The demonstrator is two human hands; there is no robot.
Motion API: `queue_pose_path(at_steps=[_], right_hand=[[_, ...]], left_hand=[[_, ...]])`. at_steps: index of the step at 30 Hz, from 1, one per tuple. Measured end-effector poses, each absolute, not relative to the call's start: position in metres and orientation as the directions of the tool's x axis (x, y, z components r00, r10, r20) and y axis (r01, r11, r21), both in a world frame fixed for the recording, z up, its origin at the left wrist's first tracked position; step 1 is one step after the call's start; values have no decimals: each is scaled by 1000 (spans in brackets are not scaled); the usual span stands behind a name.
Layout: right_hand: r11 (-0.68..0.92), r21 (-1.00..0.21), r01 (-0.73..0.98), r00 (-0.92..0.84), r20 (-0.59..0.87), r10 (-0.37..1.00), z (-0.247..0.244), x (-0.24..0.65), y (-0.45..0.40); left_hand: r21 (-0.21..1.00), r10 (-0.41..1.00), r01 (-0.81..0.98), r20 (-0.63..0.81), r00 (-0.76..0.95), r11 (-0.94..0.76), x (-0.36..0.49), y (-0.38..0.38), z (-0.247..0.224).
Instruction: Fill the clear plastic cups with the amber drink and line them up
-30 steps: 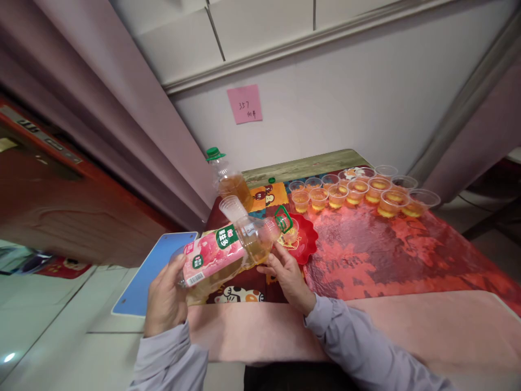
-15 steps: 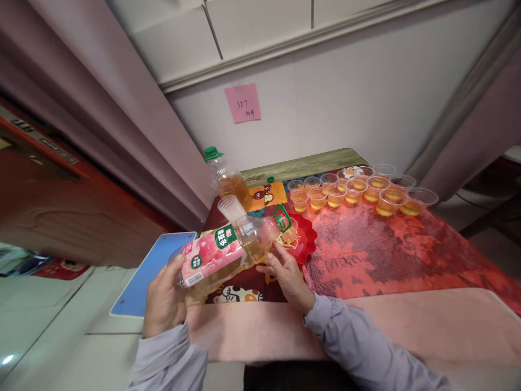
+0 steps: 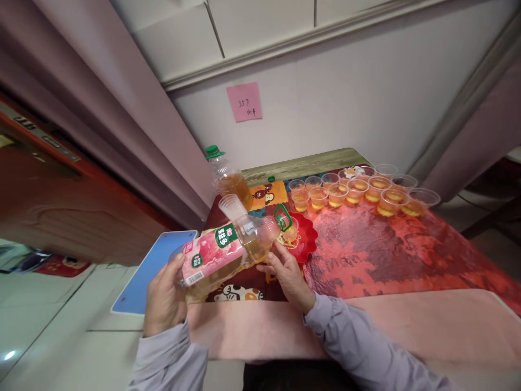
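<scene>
A large clear juice bottle [image 3: 215, 251] with a pink label lies tilted across both hands, its neck pointing right. My left hand [image 3: 166, 293] is wrapped round its base end. My right hand [image 3: 288, 274] holds it from below near the neck, fingers partly hidden behind the bottle. A green ring handle [image 3: 282, 218] hangs at the bottle's mouth. Beneath the mouth, a clear plastic cup [image 3: 291, 230] sits in a red scalloped dish [image 3: 312, 239], partly hidden by the bottle; yellowish liquid shows in it. Whether liquid is flowing I cannot tell.
Several clear cups [image 3: 337, 195] of yellow liquid stand in rows at the back right of the red-covered table [image 3: 374, 250]. Behind my bottle are a second, green-capped bottle [image 3: 233, 187], stacked clear cups [image 3: 231, 206] and a small green cap [image 3: 272, 179]. A blue board [image 3: 152, 271] is at the left.
The view has shifted very slightly. Both hands and the tilted bottle keep the same position over the red dish.
</scene>
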State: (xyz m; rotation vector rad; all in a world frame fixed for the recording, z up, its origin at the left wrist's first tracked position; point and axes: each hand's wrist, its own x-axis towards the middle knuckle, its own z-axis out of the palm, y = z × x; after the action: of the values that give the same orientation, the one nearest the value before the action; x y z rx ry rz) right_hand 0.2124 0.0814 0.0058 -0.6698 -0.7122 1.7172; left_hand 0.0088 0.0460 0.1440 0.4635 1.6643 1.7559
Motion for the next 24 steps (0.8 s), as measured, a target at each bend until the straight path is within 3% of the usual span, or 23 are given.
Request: queue_pose_path(at_steps=[24], right_hand=[[-215, -744, -633, -238, -78, 968, 7, 213, 80]], left_hand=[[977, 678, -211, -172, -715, 26, 7, 46, 142]])
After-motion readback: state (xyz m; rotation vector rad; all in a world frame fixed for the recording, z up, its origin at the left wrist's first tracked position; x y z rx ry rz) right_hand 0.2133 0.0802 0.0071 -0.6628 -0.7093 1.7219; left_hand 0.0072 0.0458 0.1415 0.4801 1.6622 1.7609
